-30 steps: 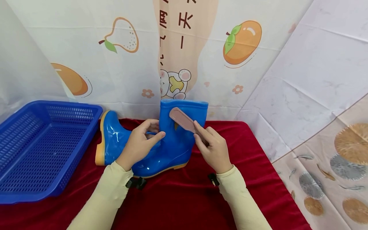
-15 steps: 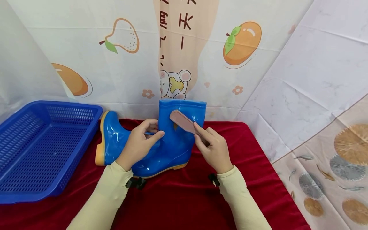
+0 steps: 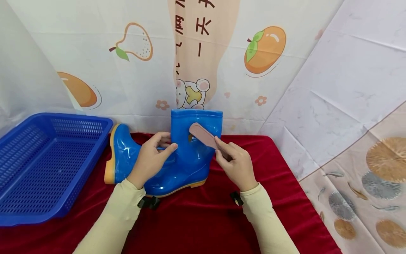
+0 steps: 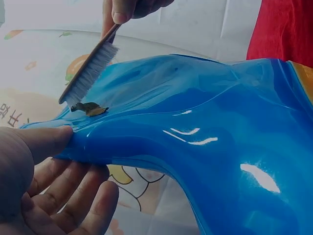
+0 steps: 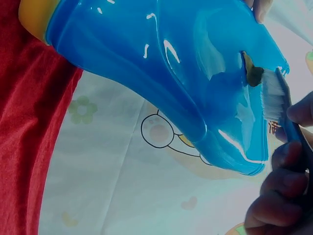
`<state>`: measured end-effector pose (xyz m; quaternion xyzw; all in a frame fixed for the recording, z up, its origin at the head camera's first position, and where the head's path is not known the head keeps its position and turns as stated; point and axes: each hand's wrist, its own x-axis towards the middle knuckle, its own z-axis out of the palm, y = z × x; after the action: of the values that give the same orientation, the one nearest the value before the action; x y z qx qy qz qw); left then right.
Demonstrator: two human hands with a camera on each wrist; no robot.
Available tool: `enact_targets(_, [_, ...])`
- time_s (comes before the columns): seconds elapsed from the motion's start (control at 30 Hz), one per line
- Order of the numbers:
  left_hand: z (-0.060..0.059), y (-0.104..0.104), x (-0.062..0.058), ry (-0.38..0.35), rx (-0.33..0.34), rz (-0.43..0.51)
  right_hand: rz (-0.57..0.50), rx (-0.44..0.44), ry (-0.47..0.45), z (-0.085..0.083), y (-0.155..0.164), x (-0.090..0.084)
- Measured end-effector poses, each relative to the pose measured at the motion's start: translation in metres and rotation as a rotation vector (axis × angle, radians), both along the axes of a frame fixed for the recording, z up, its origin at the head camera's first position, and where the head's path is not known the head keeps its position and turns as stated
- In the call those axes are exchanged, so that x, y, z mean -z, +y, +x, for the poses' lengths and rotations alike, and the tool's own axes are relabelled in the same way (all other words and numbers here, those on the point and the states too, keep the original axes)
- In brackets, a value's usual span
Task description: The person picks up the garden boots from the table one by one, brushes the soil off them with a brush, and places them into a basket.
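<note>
A shiny blue rain boot point(image 3: 193, 162) with a yellow sole stands upright, toe to the left. My left hand point(image 3: 150, 158) holds the front edge of its shaft, thumb point(image 4: 51, 142) on the near side and fingers behind. In my right hand point(image 3: 238, 164) is a scrub brush point(image 3: 203, 135), pinched by its handle. Its white bristles point(image 5: 272, 95) face the shaft, right at a brownish-yellow smear point(image 4: 93, 108) below the boot's top. The brush's pinkish-brown back partly covers that smear in the head view.
Behind my left hand lies a second blue boot point(image 3: 123, 150), its yellow sole turned left. A blue perforated plastic basket point(image 3: 85, 169) is at the far left. Red velvet cloth point(image 3: 196, 222) covers the table. A printed curtain point(image 3: 133, 88) hangs close behind the boots.
The boot's shaft has tipped slightly left, and my left hand has moved with it. The brush has shifted a little right and down across the shaft, and more of the smear shows.
</note>
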<state>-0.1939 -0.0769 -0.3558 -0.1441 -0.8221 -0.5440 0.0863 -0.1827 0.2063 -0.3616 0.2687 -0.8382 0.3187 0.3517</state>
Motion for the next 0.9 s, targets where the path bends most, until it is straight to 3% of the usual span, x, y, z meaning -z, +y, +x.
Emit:
enact_targets(0.33, [0.0018, 0.0014, -0.0018, -0.013, 0.046, 0.005, 0.008, -0.106, 0.039, 0.0025, -0.0049, -0.0019])
enact_targets(0.63, [-0.0018, -0.0006, 0.0002, 0.032, -0.049, 0.004, 0.097, -0.027, -0.017, 0.0038, -0.005, -0.0015])
enact_targets(0.9, [-0.0024, -0.0029, 0.0018, 0.022, -0.073, 0.014, 0.113, 0.0, -0.088, 0.0036, -0.0034, -0.0018])
